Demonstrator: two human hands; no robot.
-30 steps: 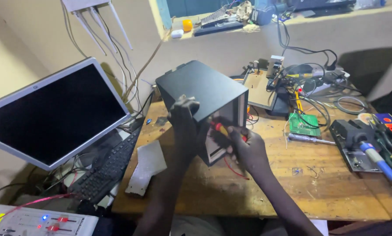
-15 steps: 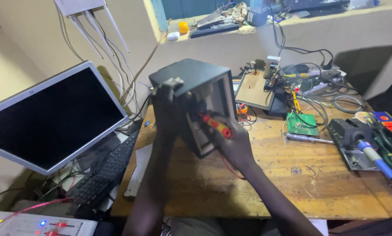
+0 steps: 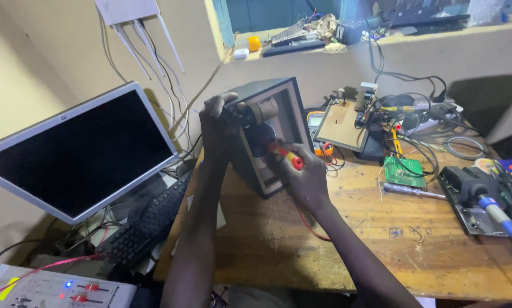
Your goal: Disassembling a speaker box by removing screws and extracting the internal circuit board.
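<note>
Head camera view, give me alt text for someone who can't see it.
A person's left hand steadies an open black speaker box on a wooden workbench while the right hand holds a red-and-yellow screwdriver inside it. A dark monitor stands left; a green circuit board lies right.

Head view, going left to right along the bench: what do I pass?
Dark monitor → black keyboard → left hand → black speaker box → green circuit board → blue-handled tool.
</note>
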